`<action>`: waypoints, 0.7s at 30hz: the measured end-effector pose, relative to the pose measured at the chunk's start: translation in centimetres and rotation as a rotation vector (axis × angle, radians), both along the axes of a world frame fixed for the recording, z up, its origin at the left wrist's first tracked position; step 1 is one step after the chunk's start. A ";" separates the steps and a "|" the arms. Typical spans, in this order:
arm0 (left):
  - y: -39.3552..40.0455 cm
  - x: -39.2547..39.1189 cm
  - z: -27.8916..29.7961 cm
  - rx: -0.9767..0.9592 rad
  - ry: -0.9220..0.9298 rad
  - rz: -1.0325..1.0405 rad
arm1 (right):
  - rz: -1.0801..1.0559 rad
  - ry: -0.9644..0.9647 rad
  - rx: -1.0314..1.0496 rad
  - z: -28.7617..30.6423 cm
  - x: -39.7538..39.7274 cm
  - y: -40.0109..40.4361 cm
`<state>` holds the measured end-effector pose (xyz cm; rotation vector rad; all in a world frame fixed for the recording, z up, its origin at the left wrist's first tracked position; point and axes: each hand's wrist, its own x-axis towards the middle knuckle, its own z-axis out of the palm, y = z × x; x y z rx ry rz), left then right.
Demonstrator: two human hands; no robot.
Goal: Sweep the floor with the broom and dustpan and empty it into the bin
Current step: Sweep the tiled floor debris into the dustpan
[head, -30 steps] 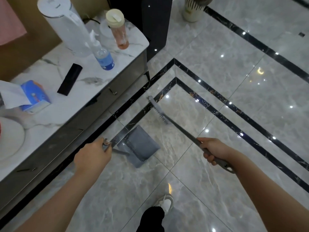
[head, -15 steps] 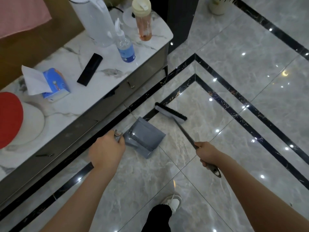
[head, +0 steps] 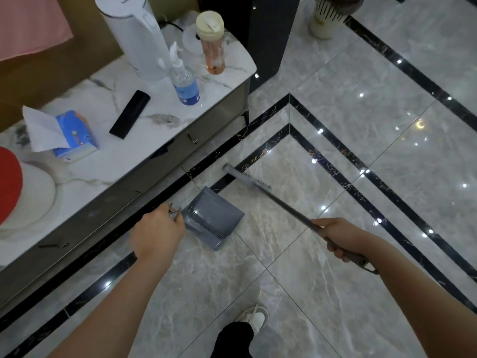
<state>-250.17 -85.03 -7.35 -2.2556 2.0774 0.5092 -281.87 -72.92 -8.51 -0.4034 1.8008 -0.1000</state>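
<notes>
A grey dustpan [head: 215, 215] rests on the marble floor beside the cabinet, its comb teeth showing near the handle end. My left hand [head: 157, 232] is closed around the dustpan's handle. My right hand [head: 340, 240] grips the long grey handle of the broom [head: 284, 204]. The broom's head [head: 245, 177] lies on the floor just beyond the dustpan's open mouth, on the black tile border. No bin is in view.
A marble-topped cabinet [head: 144, 140] runs along the left, carrying a white kettle [head: 136, 34], two bottles, a tissue box [head: 74, 135] and a black remote. A dark pillar [head: 268, 34] and a striped vase [head: 326, 18] stand at the back. My shoe [head: 254, 317] is on the floor below.
The broom head has swung on the floor close to the dustpan's mouth. The dustpan has stayed roughly in place, and both hands keep their grips.
</notes>
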 end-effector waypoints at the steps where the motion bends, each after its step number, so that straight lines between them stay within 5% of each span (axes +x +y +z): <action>1: 0.0 0.1 -0.2 0.004 -0.011 -0.009 | 0.010 0.037 -0.022 -0.4 0.3 -0.2; 10: 0.3 0.4 -0.7 0.004 -0.045 -0.024 | 0.129 -0.147 0.070 -2.4 5.4 2.6; 21: 3.5 -3.3 1.0 0.100 0.110 -0.053 | -0.348 -0.191 -0.015 1.5 -2.4 12.4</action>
